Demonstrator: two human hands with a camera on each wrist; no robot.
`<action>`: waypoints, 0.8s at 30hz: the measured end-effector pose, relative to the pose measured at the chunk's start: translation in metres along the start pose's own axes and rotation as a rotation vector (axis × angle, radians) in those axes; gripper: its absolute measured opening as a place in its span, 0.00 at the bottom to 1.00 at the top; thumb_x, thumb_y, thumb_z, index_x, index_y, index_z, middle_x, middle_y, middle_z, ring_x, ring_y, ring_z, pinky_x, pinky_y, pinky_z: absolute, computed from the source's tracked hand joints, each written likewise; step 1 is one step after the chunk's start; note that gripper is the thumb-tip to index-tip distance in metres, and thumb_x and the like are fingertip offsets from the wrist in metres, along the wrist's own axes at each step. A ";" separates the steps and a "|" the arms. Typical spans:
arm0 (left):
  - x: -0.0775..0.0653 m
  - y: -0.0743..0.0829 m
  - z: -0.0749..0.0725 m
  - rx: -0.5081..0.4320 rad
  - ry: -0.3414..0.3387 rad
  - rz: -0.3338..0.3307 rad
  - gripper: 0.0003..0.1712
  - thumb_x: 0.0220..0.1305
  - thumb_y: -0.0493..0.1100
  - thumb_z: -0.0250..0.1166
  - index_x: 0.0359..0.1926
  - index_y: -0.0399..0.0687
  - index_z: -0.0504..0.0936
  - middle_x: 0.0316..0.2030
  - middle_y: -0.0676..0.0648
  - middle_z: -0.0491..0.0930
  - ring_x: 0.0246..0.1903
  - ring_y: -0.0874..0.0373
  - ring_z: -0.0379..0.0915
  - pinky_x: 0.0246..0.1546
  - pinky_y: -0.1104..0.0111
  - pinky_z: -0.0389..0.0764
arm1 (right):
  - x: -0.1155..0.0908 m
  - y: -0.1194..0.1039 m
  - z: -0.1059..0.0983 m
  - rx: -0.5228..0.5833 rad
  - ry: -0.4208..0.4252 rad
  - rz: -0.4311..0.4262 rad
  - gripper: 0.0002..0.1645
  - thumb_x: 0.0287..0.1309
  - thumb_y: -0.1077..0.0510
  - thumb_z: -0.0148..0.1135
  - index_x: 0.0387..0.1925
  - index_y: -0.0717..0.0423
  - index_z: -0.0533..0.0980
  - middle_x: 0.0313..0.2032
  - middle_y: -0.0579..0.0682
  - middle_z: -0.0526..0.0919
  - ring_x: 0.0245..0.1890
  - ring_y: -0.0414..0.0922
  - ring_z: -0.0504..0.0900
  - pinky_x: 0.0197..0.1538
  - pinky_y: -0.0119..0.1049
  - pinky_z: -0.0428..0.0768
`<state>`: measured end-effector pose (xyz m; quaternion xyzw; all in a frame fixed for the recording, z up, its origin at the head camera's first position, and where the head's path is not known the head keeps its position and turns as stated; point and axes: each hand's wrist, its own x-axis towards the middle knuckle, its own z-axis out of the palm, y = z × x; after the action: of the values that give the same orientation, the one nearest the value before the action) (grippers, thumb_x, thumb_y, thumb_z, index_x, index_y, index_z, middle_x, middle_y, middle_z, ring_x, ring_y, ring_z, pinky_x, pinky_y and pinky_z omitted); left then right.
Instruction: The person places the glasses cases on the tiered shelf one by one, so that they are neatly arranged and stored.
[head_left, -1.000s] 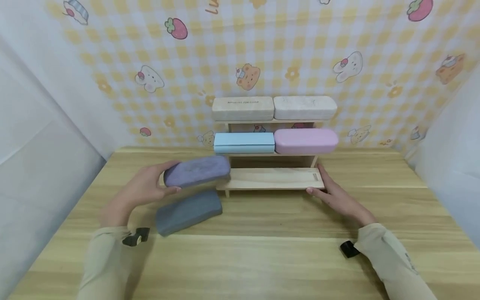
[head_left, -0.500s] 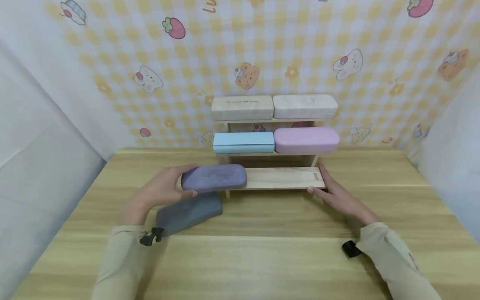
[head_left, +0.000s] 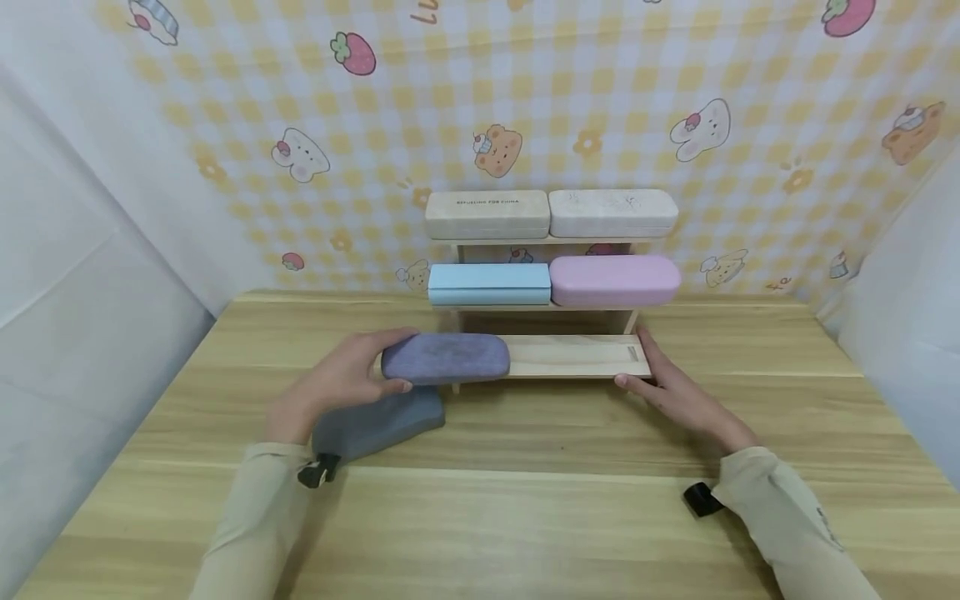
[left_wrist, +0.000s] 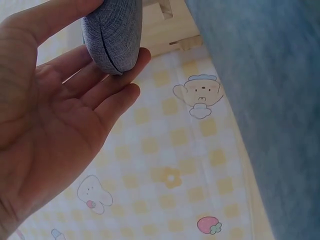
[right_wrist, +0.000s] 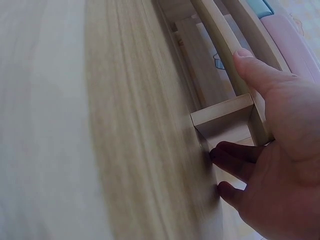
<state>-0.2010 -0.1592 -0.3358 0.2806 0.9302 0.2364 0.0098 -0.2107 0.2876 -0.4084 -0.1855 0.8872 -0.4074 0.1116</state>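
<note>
My left hand (head_left: 347, 379) pinches the left end of a purple-blue glasses case (head_left: 446, 357), thumb on the near side and fingers on the far side. The case lies over the left part of the bottom board of a three-tier wooden rack (head_left: 573, 357); whether it bears fully on the board I cannot tell. In the left wrist view the held case (left_wrist: 114, 37) shows its woven surface and seam. My right hand (head_left: 678, 400) grips the right end of that board, its thumb (right_wrist: 257, 70) on the front edge. A grey glasses case (head_left: 382, 423) lies on the table, partly behind my left wrist.
On the middle tier stand a light-blue case (head_left: 489, 285) and a pink case (head_left: 615, 280). The top tier bears a beige case (head_left: 487, 215) and a whitish case (head_left: 613, 213). Behind the wooden table (head_left: 510, 517) hangs a yellow checked cloth (head_left: 420, 100).
My left hand has carried the purple-blue case rightward and levelled it over the bottom board's left part. The right hand has stayed at the rack's right end.
</note>
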 end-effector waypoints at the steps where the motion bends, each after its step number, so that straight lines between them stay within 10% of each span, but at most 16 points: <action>1: 0.001 0.000 0.001 0.004 0.004 0.008 0.39 0.46 0.42 0.74 0.60 0.36 0.71 0.53 0.40 0.76 0.51 0.47 0.72 0.52 0.55 0.69 | 0.000 0.000 0.000 0.000 0.001 0.000 0.53 0.66 0.44 0.51 0.70 0.48 0.24 0.70 0.58 0.27 0.69 0.56 0.33 0.63 0.60 0.42; 24: 0.034 0.019 0.015 -0.047 -0.077 -0.006 0.39 0.50 0.39 0.71 0.62 0.34 0.67 0.57 0.38 0.71 0.56 0.46 0.66 0.57 0.56 0.63 | -0.003 0.000 0.003 0.018 -0.009 0.001 0.53 0.66 0.45 0.51 0.71 0.50 0.25 0.70 0.58 0.26 0.69 0.58 0.32 0.62 0.62 0.42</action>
<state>-0.2181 -0.1208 -0.3364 0.2862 0.9243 0.2470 0.0527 -0.2074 0.2867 -0.4101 -0.1857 0.8831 -0.4146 0.1174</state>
